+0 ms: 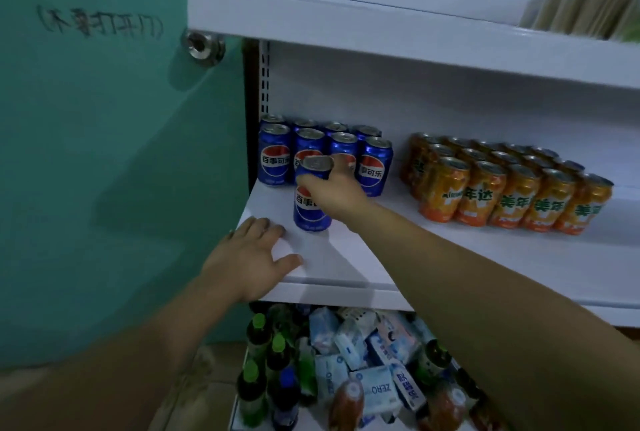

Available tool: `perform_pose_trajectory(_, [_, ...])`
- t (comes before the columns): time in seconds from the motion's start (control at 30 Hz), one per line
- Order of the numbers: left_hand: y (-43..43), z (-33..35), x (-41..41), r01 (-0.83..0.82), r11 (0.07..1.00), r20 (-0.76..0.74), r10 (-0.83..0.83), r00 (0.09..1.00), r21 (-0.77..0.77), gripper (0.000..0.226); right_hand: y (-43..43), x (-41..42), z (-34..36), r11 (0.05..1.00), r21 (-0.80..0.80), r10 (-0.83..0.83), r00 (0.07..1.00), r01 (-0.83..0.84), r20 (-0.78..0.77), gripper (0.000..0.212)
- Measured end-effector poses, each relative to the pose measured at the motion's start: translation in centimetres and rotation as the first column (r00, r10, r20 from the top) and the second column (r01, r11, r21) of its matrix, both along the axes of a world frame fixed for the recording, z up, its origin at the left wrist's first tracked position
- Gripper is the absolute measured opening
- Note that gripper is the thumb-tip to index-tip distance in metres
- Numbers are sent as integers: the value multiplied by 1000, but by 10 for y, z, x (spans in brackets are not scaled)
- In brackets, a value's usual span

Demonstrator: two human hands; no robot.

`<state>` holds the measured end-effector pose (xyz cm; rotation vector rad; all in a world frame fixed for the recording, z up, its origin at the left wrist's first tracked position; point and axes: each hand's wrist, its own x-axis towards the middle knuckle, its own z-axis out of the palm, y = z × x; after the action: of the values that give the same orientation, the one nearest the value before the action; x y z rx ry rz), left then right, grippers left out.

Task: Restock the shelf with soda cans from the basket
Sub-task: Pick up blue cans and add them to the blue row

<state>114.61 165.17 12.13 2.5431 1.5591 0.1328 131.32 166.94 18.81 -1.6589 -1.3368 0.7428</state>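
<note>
My right hand (332,195) is wrapped around a blue aluminium cola can with a red-and-white roundel (311,198), grip closed on its upper half, the can standing upright on the white metal shelf (346,257) near its front left corner, just in front of the block of matching blue cans (325,150) ranked against the shelf's back left corner. My left hand (249,257) lies flat and open on the shelf's front left edge, holding nothing, its fingers near the can's base. The risk, as I judge it, is in sliding this can back: if I push it crooked it could knock the front row of the block and topple a can, or if I let go too near the front edge it could tip off the shelf. My forearm also reaches across the shelf, and a careless withdrawal to the right could brush the orange aluminium cans (502,188) packed together towards the middle of the shelf. The basket the cans come from is not in view. Below the shelf's front edge an open bin (235,425) holds green-capped bottles (259,358) and pale blue tissue packs (360,354) in a loose heap.
</note>
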Motion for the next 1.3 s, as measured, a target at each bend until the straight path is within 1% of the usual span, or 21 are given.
perform_pose_trajectory(0.1, [0,0,0,-5,1000,-5,6,1000,7,72,21,-17,1,1000,19,19,999,-20,40,69])
perform_pose_trajectory(0.17, [0,-1,-1,-6,1000,1,6,1000,10,71,32,-26,1,998,53,21,998,-23,51,66])
perform_pose_trajectory(0.3, [1,-3,-1,-2,1000,12,1,1000,17,71,50,-37,2,996,66,52,998,-55,46,58])
perform_pose_trajectory(0.43, [2,-4,-3,0,1000,14,0,1000,22,69,65,-43,0,995,80,51,996,-57,78,61])
perform_pose_trajectory(0.63, [4,-6,-4,6,1000,19,-6,1000,25,71,78,-48,-6,994,105,24,996,-33,82,66])
perform_pose_trajectory(0.8, [3,-4,-4,2,1000,11,-2,1000,14,70,72,-46,-9,997,60,33,993,-40,110,67])
perform_pose_trajectory(0.87, [3,-2,-4,-5,1000,12,5,1000,-4,70,59,-39,-8,999,26,31,986,-36,166,69])
perform_pose_trajectory(0.97, [2,3,-5,-8,999,-12,7,1000,-54,73,23,-17,1,1000,2,25,951,-27,307,67])
perform_pose_trajectory(1.03, [1,8,-6,-8,996,-36,5,999,-89,74,-12,6,11,999,-38,42,908,-28,418,62])
perform_pose_trajectory(1.1, [0,12,-5,-19,996,-76,12,997,-92,75,-48,32,19,995,-99,66,858,-17,509,60])
perform_pose_trajectory(1.13, [-2,15,-3,-27,996,-91,19,996,-88,76,-68,47,22,991,-132,67,833,7,549,60])
perform_pose_trajectory(1.2, [-10,21,10,-21,996,-85,14,996,-83,78,-104,76,25,974,-200,45,770,109,637,69])
perform_pose_trajectory(1.27, [-25,29,37,56,996,-66,-61,996,-70,79,-137,107,24,948,-239,15,718,211,695,75])
perform_pose_trajectory(1.3, [-39,33,58,120,991,-57,-123,991,-65,78,-157,124,21,934,-252,-2,710,252,704,77])
